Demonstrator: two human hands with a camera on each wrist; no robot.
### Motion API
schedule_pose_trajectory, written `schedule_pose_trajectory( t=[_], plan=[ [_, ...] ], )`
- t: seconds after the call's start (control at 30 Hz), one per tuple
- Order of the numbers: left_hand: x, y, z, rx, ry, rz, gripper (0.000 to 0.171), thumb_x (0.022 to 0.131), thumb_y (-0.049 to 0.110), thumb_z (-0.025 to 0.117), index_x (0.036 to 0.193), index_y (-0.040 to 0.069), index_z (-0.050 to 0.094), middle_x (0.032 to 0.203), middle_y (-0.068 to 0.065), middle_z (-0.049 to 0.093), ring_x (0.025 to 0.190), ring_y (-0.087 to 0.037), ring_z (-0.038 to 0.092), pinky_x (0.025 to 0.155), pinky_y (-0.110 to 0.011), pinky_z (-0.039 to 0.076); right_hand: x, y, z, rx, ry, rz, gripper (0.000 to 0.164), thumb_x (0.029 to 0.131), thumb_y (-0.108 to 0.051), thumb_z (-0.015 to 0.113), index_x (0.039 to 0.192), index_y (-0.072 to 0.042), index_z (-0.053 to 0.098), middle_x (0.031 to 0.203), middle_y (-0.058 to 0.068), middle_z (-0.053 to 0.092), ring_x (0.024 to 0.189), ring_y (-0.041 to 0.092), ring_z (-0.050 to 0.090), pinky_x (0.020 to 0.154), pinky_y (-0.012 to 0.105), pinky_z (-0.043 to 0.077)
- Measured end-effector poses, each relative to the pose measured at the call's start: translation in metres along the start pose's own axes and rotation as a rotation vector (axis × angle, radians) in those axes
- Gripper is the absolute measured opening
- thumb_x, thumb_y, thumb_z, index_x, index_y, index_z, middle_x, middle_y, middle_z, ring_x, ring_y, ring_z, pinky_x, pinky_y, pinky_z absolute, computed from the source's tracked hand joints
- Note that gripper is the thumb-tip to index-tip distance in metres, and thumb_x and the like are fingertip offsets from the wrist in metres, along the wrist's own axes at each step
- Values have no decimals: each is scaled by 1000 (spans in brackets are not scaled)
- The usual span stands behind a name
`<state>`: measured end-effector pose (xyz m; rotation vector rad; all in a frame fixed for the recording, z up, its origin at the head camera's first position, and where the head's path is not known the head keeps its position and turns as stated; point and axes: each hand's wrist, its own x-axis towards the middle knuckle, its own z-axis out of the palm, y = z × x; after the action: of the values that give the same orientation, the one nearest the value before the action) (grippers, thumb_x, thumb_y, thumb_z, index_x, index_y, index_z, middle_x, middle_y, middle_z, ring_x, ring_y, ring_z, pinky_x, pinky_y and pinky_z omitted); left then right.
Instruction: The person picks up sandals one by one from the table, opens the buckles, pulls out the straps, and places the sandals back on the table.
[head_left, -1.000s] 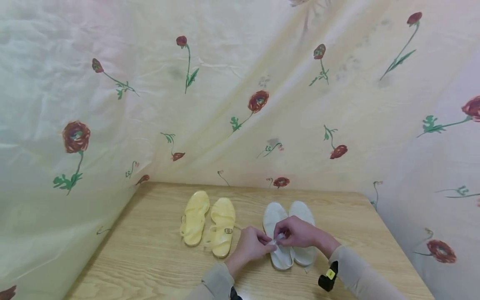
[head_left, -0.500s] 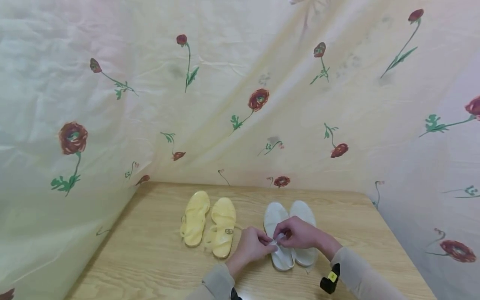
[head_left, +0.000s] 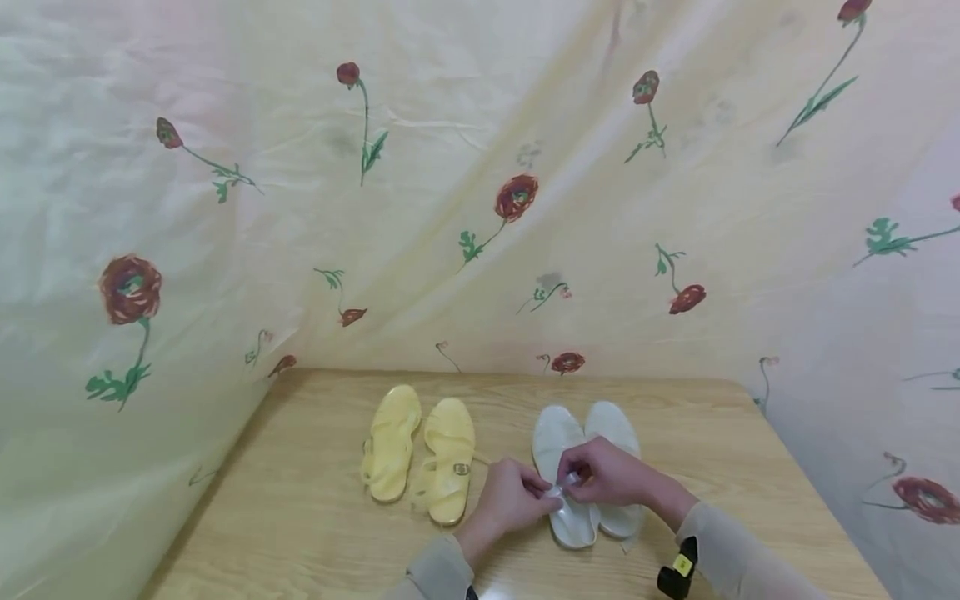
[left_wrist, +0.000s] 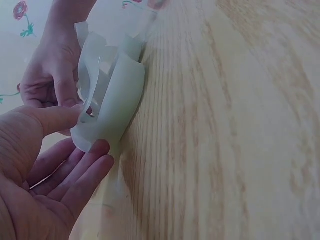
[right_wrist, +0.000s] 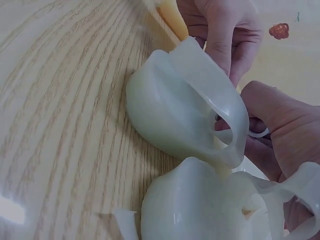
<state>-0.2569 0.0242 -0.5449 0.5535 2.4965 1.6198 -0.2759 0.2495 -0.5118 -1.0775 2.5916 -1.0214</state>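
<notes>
A pair of pale white jelly sandals lies on the wooden table. Both hands meet over the strap of the left white sandal [head_left: 557, 432]. My left hand [head_left: 510, 500] pinches the strap from the left; in the left wrist view its thumb lies on the strap's edge, the other fingers below. From the right, my right hand [head_left: 611, 473] pinches the strap's narrow end [head_left: 572, 479] between thumb and fingers. The fingers partly hide the strap's fastening. Beneath the right hand and wrist lies the right white sandal [head_left: 611, 421], its thin strap [right_wrist: 305, 185] standing up in the right wrist view.
Two yellow sandals, a left one [head_left: 393, 446] and a right one [head_left: 450, 458] with a small buckle [head_left: 461, 469], lie to the left of the hands. Flower-printed cloth [head_left: 420, 208] hangs behind and at both sides of the wooden table [head_left: 315, 483].
The head view has shifted slightly. Both hands stay at the strap of the left white sandal, with only small finger movements; the sandals keep their places on the table.
</notes>
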Motion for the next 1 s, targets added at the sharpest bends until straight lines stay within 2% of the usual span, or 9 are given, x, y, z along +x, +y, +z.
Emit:
schedule_pose_trajectory(
  t=[0.2, 0.37, 0.5, 0.73, 0.87, 1.0],
  plan=[
    [-11, -4, 0, 23, -7, -21, 20, 75, 16, 96, 83, 4, 82, 67, 0, 77, 56, 4, 62, 55, -15, 54, -2, 2, 11, 16, -5, -22, 21, 83, 0, 78, 90, -19, 72, 85, -12, 74, 80, -2, 64, 72, 22, 60],
    [-16, -8, 1, 35, -11, -43, 19, 76, 16, 96, 83, 6, 82, 68, 1, 76, 57, 3, 62, 56, -16, 54, -3, 3, 19, 13, -19, -39, 20, 87, -2, 80, 97, -19, 75, 91, -11, 76, 83, -1, 66, 74, 22, 61],
    [-9, -4, 2, 68, -27, -59, 18, 76, 18, 96, 83, 8, 82, 68, 4, 75, 58, 2, 60, 57, -15, 53, -3, 4, 11, -18, -24, -48, 12, 92, -9, 81, 98, -19, 79, 93, -12, 78, 84, -3, 66, 75, 22, 61],
    [13, 10, -3, 121, -19, -12, 18, 80, 21, 94, 84, 7, 83, 70, 1, 77, 58, 5, 60, 57, -13, 52, 5, 9, -11, -57, 6, -23, 9, 95, -10, 80, 97, -19, 77, 92, -10, 77, 83, -3, 64, 75, 22, 60],
    [11, 8, -5, 138, -32, -19, 18, 80, 21, 94, 84, 7, 83, 70, 1, 78, 58, 6, 60, 57, -13, 52, 7, 10, -7, -37, -39, -12, 6, 98, -13, 78, 99, -19, 76, 95, -8, 77, 87, -2, 65, 76, 23, 60],
    [8, 4, -3, 118, -22, -20, 18, 80, 21, 94, 84, 7, 83, 70, 2, 77, 58, 5, 60, 58, -14, 53, 5, 7, -6, -19, -38, -14, 6, 99, -13, 76, 97, -18, 74, 95, -8, 76, 87, 0, 65, 77, 24, 60]
  ],
)
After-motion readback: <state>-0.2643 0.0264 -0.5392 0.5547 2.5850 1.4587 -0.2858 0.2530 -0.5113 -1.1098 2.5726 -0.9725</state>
